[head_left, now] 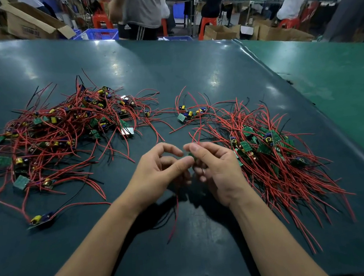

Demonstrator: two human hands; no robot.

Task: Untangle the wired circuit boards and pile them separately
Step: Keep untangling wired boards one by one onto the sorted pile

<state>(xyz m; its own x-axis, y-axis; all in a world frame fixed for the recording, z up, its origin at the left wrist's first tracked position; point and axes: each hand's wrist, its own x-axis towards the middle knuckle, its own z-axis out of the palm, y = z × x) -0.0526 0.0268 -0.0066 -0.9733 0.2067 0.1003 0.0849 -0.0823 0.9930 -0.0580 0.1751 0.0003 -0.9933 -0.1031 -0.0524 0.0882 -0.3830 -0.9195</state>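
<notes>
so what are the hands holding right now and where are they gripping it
Both hands hold one small green circuit board between them: the right hand pinches its upper edge, the left hand its lower left side with the thumb. Its red wires trail free.

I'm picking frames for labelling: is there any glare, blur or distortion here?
Head view: bright lamp glare patches on the dark table; wide-angle bending curves its far edge; both hands are slightly motion-blurred, hiding the small board they hold; background people soft.

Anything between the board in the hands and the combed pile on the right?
Nothing visible. The board, pinched by the left hand and right hand, sits beside the sorted pile, bare mat around.
</notes>
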